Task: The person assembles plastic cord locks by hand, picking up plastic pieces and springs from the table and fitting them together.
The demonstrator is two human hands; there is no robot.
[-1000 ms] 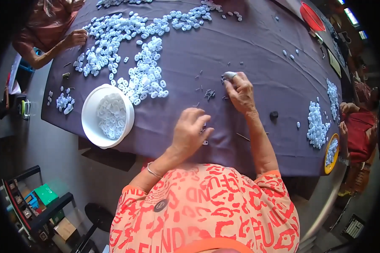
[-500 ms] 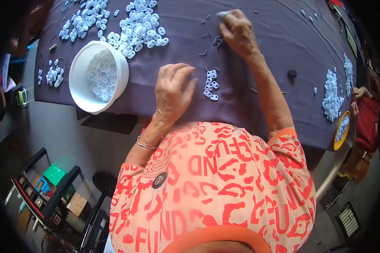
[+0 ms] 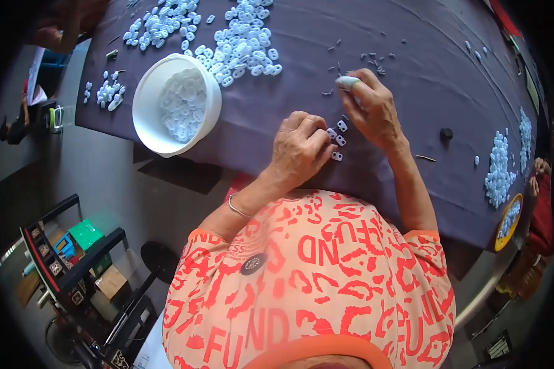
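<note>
My left hand (image 3: 300, 149) rests low over the near part of the table, its fingers bent and drawn together. Its fingertips touch a small group of white plastic pieces with holes (image 3: 340, 140); what lies between them is hidden. Close by on the right, my right hand (image 3: 375, 111) is curled, thumb and fingers pointing down toward the same pieces. A white covering (image 3: 347, 82) wraps one of its fingers. Whether it pinches a small pin cannot be made out. Beyond the right hand, short dark metal pins (image 3: 375, 62) lie scattered on the dark tablecloth (image 3: 314, 37).
A white tub (image 3: 213, 104) of translucent white pieces stands at the left edge. Behind it spread heaps of white pieces (image 3: 246, 46). To the right are a thin rod (image 3: 426, 158), a black lump (image 3: 446, 133), another white pile (image 3: 500, 169) and a yellow-rimmed bowl (image 3: 500, 245) near another person's hands.
My right hand has come back from beyond the scattered pins toward the white pieces. My left hand has moved right and reached them. The view has shifted somewhat.
</note>
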